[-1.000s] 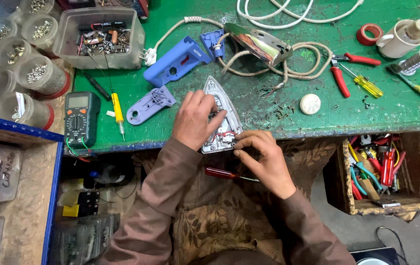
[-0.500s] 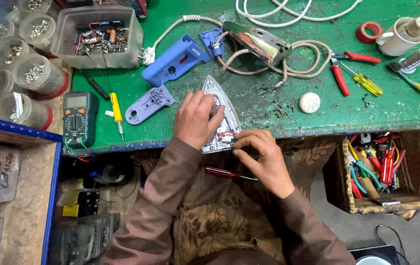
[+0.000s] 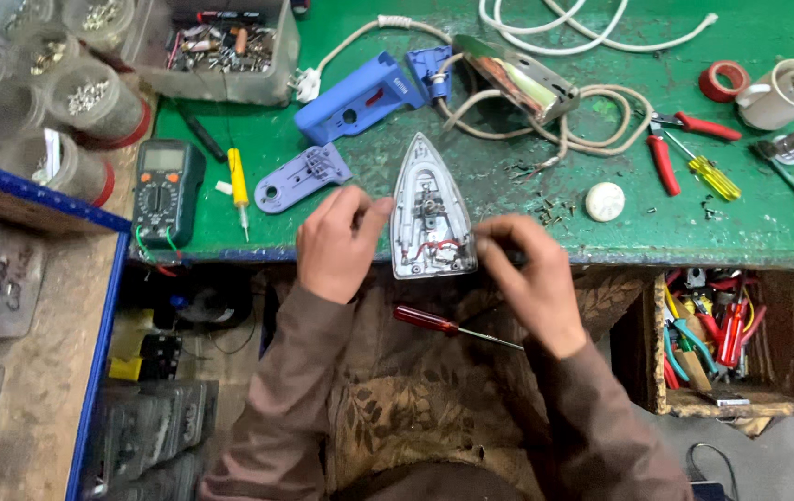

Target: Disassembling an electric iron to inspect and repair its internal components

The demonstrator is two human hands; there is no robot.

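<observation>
- The iron soleplate (image 3: 431,211) lies on the green workbench (image 3: 527,213) at its near edge, point away from the person, with its inner side up, so that the thermostat parts and a red wire near its broad end are bare.
- The left hand (image 3: 336,243) rests against the soleplate's left edge; its fingers are loosely curled and the thumb touches the metal rim, steadying it rather than gripping it.
- The right hand (image 3: 529,276) sits at the right rear corner with its fingers curled in. It may pinch some small part there, but I cannot tell what, if anything, it holds.
- Judging by how things lie, the stripping-down looks done: the blue handle shell (image 3: 360,96) and the lilac inner cover (image 3: 302,176) lie apart on the bench, beyond and to the left of the soleplate.
- The cord clamp housing (image 3: 513,79) with its beige flex lies further back, off the iron as well.
- A red-handled screwdriver (image 3: 443,325) rests on the person's lap, in neither hand.
- A multimeter (image 3: 167,186) and a yellow tester screwdriver (image 3: 238,186) lie at the left, untouched.
- What seems left is the work on the bare wiring, then refitting the covers.
</observation>
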